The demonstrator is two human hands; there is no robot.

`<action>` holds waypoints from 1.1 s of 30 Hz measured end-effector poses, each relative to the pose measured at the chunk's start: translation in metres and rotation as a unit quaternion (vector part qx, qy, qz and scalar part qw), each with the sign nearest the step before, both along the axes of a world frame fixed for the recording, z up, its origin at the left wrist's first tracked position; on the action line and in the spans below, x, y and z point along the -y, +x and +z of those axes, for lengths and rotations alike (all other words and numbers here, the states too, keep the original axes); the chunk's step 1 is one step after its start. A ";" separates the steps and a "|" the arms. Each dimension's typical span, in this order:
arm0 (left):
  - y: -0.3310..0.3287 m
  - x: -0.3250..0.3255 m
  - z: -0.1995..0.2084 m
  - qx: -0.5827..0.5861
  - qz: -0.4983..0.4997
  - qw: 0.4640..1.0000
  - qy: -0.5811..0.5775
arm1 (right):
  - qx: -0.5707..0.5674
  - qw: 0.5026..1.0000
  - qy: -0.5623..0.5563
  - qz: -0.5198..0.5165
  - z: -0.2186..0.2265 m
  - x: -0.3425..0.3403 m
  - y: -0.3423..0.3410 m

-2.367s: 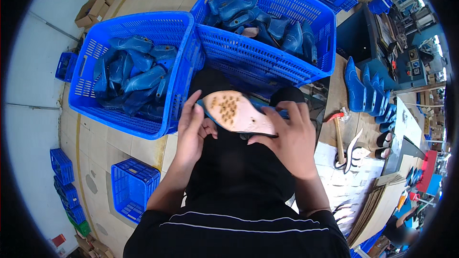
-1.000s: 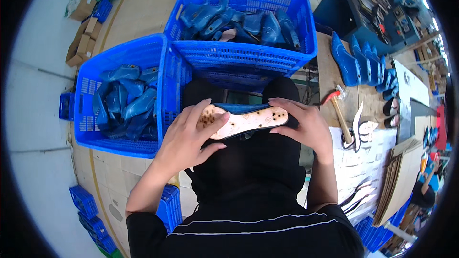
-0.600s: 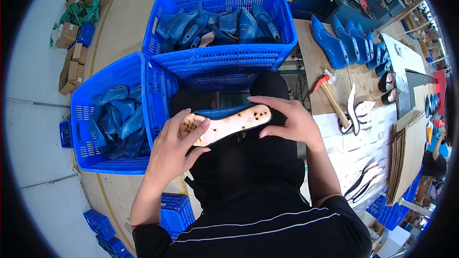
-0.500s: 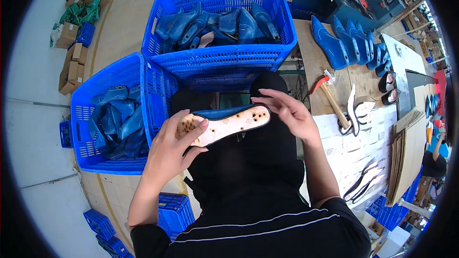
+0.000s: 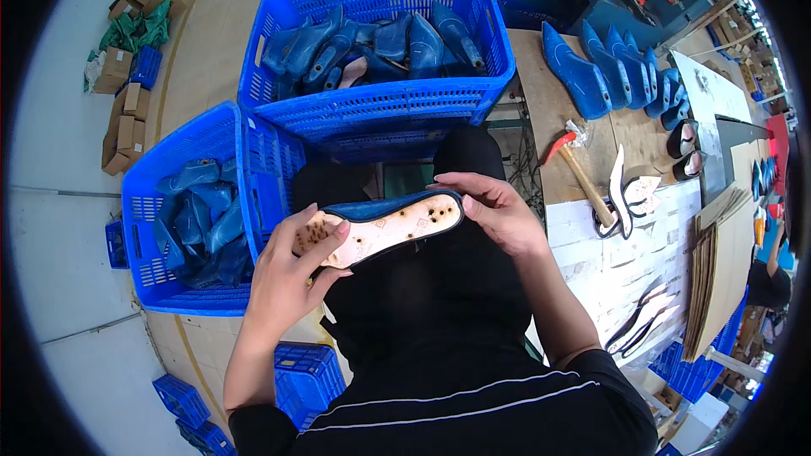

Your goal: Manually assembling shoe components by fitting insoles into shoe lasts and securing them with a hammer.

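A blue shoe last (image 5: 365,208) lies sideways between my hands, above my lap. Its underside faces me, covered by a pale pink insole (image 5: 384,231) with a dark edge and several dark spots. My left hand (image 5: 290,268) grips the left end, fingers laid across the insole and thumb along its lower edge. At the other end, my right hand (image 5: 505,216) pinches the rounded tip, its thumb against the edge and its fingers over the top.
Two blue crates (image 5: 380,103) (image 5: 190,304) of blue lasts stand ahead and left. On the right-hand bench are a row of blue lasts (image 5: 578,76), a red-headed hammer (image 5: 586,182), loose insoles (image 5: 649,321) and stacked cardboard sheets (image 5: 711,279).
My right hand has closed from spread fingers onto the right end of the last. The last and both hands have shifted slightly left.
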State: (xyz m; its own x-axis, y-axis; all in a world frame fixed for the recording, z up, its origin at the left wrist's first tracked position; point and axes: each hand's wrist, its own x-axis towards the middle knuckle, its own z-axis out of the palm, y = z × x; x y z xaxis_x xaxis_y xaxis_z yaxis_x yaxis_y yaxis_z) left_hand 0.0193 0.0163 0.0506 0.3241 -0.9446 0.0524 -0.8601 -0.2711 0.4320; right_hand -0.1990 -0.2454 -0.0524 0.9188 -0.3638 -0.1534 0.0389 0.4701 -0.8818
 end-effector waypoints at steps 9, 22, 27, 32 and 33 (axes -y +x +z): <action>0.000 0.003 0.004 -0.007 0.001 1.000 0.008 | 0.045 0.993 0.103 -0.023 -0.003 -0.007 0.004; 0.001 -0.001 -0.002 -0.002 -0.005 1.000 -0.002 | -0.028 0.999 0.029 0.011 0.009 0.006 0.004; -0.003 0.000 0.000 0.000 -0.001 1.000 0.001 | 0.029 0.990 0.134 -0.018 -0.006 -0.005 0.007; -0.005 0.001 0.005 -0.010 0.011 1.000 0.004 | 0.070 0.992 0.108 -0.011 -0.003 -0.005 0.006; -0.005 0.001 0.008 -0.019 0.013 1.000 0.004 | 0.050 0.999 0.018 -0.003 -0.004 -0.003 0.005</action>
